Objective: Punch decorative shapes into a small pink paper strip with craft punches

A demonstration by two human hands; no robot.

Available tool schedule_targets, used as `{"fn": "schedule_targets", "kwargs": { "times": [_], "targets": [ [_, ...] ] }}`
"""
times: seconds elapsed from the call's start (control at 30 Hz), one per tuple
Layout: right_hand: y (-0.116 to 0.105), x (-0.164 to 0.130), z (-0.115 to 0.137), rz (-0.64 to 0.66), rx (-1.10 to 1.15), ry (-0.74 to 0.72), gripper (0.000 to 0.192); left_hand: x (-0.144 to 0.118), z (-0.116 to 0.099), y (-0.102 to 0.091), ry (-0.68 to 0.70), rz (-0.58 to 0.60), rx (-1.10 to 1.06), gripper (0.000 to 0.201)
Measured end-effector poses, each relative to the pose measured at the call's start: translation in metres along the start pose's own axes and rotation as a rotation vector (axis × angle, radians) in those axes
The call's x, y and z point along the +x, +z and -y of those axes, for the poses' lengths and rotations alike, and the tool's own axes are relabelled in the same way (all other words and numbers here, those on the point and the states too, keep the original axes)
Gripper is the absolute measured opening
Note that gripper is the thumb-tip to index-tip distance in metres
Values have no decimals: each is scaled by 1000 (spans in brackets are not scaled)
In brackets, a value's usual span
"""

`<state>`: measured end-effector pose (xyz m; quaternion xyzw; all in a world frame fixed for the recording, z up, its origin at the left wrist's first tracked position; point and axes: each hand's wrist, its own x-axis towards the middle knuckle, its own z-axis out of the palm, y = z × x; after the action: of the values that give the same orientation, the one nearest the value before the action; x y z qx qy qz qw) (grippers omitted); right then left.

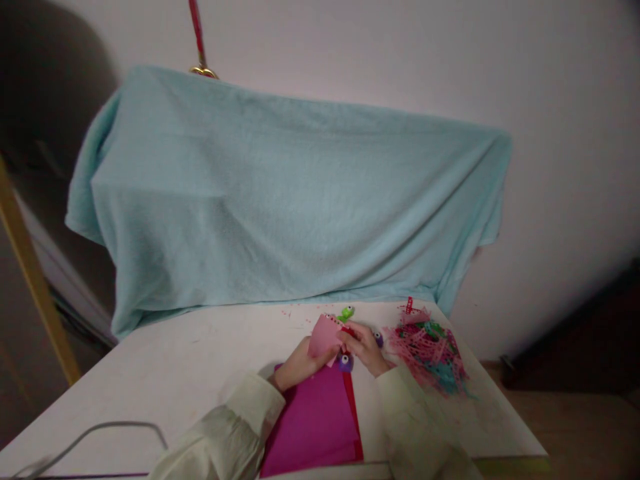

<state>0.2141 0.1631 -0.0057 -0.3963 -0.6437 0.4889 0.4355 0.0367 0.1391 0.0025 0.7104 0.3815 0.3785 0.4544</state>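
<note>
My left hand [306, 363] is closed on a piece of pink paper [324, 333], thumb on its face. A row of small holes runs along the paper's upper edge. My right hand [366, 347] is closed at the paper's right edge around a small red object [347, 331], mostly hidden by the fingers, so its kind is unclear. Just below the hands sits a small purple figure with a round eye [345, 362]. A similar purple one [379, 339] lies right of my right hand, and a green one [346, 313] stands beyond the paper.
Magenta paper sheets [315, 423] lie under my left forearm, with red paper [352, 400] beneath. At right is a heap of shredded paper strips [433, 353]. A light blue cloth [280, 200] hangs behind the white table [165, 373]. A grey cable [115, 424] curves at front left.
</note>
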Motion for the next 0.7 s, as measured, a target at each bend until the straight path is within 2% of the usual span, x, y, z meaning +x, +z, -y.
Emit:
{"fn": "schedule_targets", "kwargs": {
  "times": [0.17,0.4,0.7],
  "targets": [
    [1,0,0,17,14,21,33,1,1,0,-3,-39,-68,44],
    [2,1,-3,6,19,32,35,2,12,-2,-13,-54,-39,44],
    [4,5,-6,25,75,69,36,2,7,-4,21,-52,-9,44]
  ]
}}
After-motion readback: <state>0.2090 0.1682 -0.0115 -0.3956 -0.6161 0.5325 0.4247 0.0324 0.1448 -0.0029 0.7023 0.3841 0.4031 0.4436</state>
